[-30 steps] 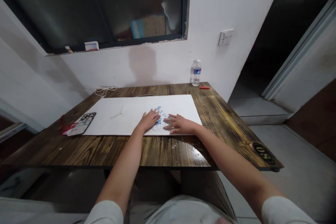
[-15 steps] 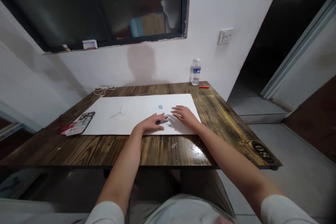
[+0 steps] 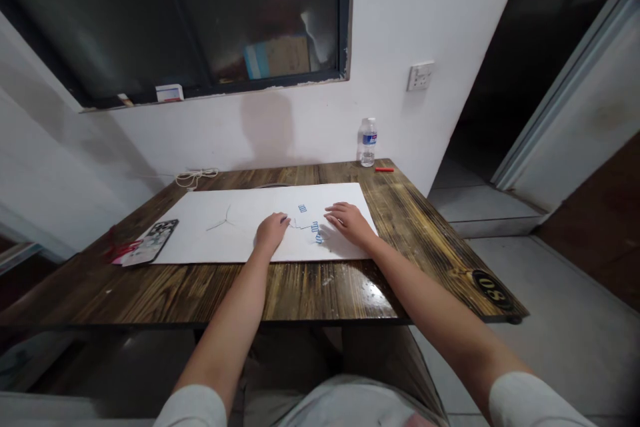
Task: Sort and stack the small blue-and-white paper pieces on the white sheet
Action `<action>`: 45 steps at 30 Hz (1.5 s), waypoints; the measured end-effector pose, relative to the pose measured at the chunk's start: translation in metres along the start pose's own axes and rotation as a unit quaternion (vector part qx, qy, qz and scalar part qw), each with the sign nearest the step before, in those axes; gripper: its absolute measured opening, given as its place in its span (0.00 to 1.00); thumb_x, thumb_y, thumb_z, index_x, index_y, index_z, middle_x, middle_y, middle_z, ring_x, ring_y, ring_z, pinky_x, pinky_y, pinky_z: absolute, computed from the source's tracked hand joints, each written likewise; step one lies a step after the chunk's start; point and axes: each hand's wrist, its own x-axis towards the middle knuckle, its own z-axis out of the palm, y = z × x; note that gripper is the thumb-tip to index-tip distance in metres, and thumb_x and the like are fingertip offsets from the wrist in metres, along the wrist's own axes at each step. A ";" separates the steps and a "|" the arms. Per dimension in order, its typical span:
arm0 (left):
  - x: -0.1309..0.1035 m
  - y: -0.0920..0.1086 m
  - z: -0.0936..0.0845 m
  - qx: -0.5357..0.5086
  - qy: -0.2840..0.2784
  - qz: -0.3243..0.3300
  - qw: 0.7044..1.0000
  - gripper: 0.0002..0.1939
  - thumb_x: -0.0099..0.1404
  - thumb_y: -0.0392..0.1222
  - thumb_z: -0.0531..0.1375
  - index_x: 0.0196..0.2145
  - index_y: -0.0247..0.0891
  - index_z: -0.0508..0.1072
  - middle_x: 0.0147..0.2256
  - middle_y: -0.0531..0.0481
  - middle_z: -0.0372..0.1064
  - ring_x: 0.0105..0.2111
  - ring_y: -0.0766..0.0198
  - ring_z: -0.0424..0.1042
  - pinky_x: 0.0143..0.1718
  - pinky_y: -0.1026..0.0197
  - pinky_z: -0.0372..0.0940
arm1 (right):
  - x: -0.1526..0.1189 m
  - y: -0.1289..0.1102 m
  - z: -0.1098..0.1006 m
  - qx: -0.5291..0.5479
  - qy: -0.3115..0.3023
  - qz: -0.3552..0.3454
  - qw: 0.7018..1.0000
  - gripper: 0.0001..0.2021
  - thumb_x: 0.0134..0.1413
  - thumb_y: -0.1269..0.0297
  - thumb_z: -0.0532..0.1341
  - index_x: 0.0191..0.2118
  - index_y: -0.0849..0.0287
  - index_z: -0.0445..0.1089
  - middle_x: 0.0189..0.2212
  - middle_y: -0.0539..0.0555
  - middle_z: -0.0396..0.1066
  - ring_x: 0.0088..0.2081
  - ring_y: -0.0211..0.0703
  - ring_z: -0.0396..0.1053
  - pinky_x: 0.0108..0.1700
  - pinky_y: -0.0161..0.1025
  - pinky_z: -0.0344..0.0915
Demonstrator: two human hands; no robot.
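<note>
My left hand (image 3: 271, 233) is closed over the white sheet (image 3: 195, 213), a small dark thing at its fingertips too small to name. My right hand (image 3: 349, 221) rests farther right on the sheet, fingers stretched out and holding nothing I can see. Between the hands are blue ladder-like marks (image 3: 315, 227), with a thin line running from them toward the left hand. Another blue mark (image 3: 302, 209) sits just above. Whether these are drawn or small loose pieces, I cannot tell. Thin dark lines (image 3: 225, 221) branch on the sheet's left part.
A phone in a patterned case (image 3: 159, 240) lies over the sheet's left edge, beside red strings (image 3: 127, 251). At the back of the wooden table (image 3: 320, 290) are a white cable (image 3: 195, 177), a water bottle (image 3: 369, 143) and a red pen-like stick (image 3: 385, 169).
My left hand has drawn back to the left and its spread fingers have closed, uncovering the blue marks. My right hand stays almost in place. The view has shifted slightly.
</note>
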 end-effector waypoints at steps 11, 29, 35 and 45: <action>0.028 0.016 0.008 0.075 -0.137 0.027 0.987 0.35 0.68 0.62 0.37 0.66 0.42 0.52 0.68 0.41 0.37 0.67 0.44 0.34 0.62 0.36 0.38 | -0.002 0.009 0.010 0.002 -0.046 0.020 0.999 0.18 0.66 0.56 0.50 0.47 0.56 0.75 0.49 0.57 0.74 0.53 0.48 0.67 0.57 0.49 0.59; 0.005 0.092 0.024 0.009 -0.186 0.288 0.940 0.33 0.68 0.57 0.48 0.67 0.44 0.49 0.68 0.44 0.41 0.68 0.53 0.35 0.65 0.43 0.33 | -0.006 0.040 0.031 0.078 -0.002 0.178 0.981 0.18 0.63 0.63 0.50 0.53 0.57 0.70 0.52 0.58 0.71 0.55 0.46 0.66 0.57 0.45 0.60; -0.019 0.060 0.004 0.047 -0.185 0.235 0.953 0.30 0.70 0.55 0.44 0.66 0.47 0.50 0.68 0.47 0.37 0.68 0.52 0.34 0.64 0.40 0.37 | -0.003 0.029 0.024 0.015 -0.075 0.111 0.991 0.15 0.63 0.62 0.52 0.43 0.56 0.76 0.46 0.57 0.75 0.50 0.46 0.68 0.54 0.42 0.60; -0.010 -0.018 -0.018 0.085 -0.073 0.013 0.994 0.29 0.71 0.55 0.39 0.62 0.40 0.59 0.66 0.42 0.48 0.67 0.51 0.44 0.63 0.44 0.45 | 0.000 0.023 0.000 0.129 -0.128 0.077 0.980 0.18 0.60 0.61 0.53 0.30 0.56 0.80 0.36 0.52 0.79 0.44 0.44 0.72 0.49 0.38 0.63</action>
